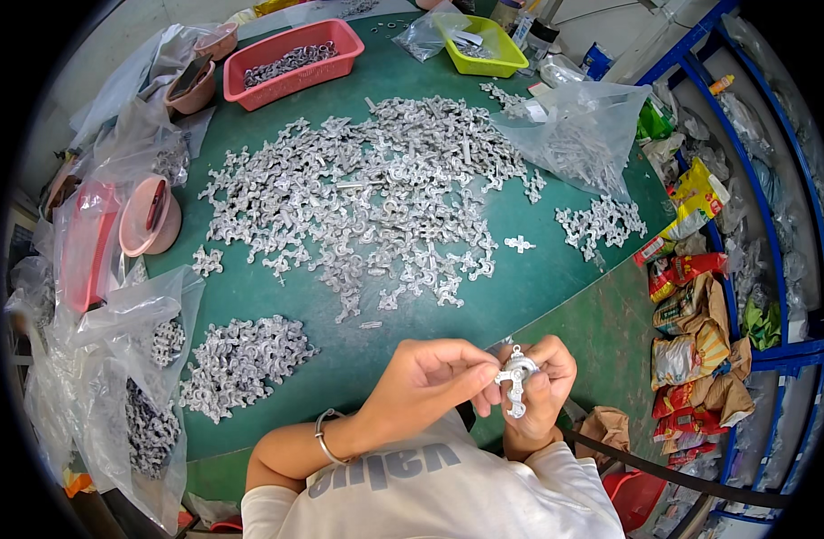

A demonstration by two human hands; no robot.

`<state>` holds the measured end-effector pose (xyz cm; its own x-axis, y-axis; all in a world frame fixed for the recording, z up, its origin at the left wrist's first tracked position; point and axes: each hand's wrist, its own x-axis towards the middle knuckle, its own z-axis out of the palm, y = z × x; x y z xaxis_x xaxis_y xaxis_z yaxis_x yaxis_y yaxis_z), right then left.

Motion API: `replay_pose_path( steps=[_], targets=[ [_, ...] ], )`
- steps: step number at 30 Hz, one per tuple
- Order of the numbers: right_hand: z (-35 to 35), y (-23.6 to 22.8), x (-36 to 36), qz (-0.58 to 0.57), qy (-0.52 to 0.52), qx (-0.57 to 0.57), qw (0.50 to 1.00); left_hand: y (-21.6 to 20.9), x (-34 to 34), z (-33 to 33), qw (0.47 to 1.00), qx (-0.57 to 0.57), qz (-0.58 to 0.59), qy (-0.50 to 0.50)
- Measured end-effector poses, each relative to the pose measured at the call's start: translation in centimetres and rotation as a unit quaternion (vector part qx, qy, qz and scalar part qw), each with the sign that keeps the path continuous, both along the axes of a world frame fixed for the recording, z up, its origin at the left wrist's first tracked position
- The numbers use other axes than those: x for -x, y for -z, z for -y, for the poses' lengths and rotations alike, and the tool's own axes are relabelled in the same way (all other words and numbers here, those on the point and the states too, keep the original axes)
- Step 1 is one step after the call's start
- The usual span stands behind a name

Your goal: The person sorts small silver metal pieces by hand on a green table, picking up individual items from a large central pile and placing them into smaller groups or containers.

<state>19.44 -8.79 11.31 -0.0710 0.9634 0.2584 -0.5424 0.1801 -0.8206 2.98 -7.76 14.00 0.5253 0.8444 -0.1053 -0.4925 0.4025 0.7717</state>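
Note:
Close to my body, my right hand (545, 388) grips a silver cross-shaped metal casting (517, 384) with a ring at its upper end, the fingers curled behind it. The thumb and forefinger of my left hand (430, 375) pinch together at the casting's left arm. Whether a smaller piece sits between those fingertips is too small to tell. On the green table (448, 337) beyond my hands spreads a large heap of similar castings (385, 193). One single casting (520, 243) lies apart, right of the heap.
Smaller casting piles lie at the left front (246, 364) and right (601, 223). A pink tray (291, 88) of rings and a yellow-green basket (488, 61) stand at the back. Plastic bags line the left side. Right stands a blue shelf (744, 162) beside colourful packets.

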Motion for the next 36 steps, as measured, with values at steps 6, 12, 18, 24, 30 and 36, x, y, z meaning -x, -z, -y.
replay_pose_path(
  steps=[6, 12, 18, 24, 30, 36],
  targets=[
    [-0.1, -0.3, 0.1, 0.015, 0.007, 0.001, 1.0, 0.2, 0.0, -0.2, 1.0, 0.001, 0.0, -0.001],
    [-0.6, -0.2, 0.2, 0.055, 0.022, -0.02, 0.998, 0.6, -0.1, 0.0, 1.0, -0.002, 0.003, -0.024],
    [-1.0, 0.1, 0.0, 0.098, 0.026, -0.032, 0.994, 1.5, -0.4, 0.0, 0.999, -0.008, -0.001, -0.046],
    [-4.1, 2.9, -1.8, -0.198, -0.034, 0.133, 0.97, 3.1, -0.2, -0.3, 0.984, -0.003, -0.098, -0.151],
    [-8.1, 7.2, -5.6, -0.009, 0.111, 0.206, 0.972, 7.4, 2.1, 0.7, 0.972, 0.06, -0.141, -0.176],
    [-10.4, 10.5, -4.3, 0.696, 0.166, -0.006, 0.699, 9.4, 2.6, 0.8, 0.971, 0.074, -0.145, -0.175]
  ],
)
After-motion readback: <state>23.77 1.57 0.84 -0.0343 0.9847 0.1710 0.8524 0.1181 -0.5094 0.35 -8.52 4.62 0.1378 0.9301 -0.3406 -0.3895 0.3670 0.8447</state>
